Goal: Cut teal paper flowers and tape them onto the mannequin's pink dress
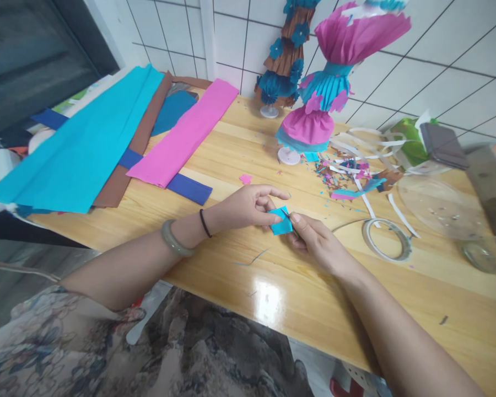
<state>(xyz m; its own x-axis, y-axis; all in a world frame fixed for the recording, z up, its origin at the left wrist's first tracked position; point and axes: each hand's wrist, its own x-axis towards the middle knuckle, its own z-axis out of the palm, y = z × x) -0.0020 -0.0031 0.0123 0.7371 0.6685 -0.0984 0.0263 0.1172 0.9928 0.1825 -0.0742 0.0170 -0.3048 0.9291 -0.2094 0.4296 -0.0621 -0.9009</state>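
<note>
A dark phone [444, 144] rests against a green tissue pack [409, 139] at the right of a wooden bench [223, 281], near a clear round plate [427, 204] and a small glass jar [478, 255]. A roll of tape [408, 249] lies flat nearby, left of the jar. At the back, a pink-and-blue paper tower [308, 125] and a brown-and-blue paper tower [292, 54] stand before a white tiled wall [231, 41].

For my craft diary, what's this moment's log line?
left hand: holds small blue paper; right hand: at paper's right edge; pink cutout: on table
</note>
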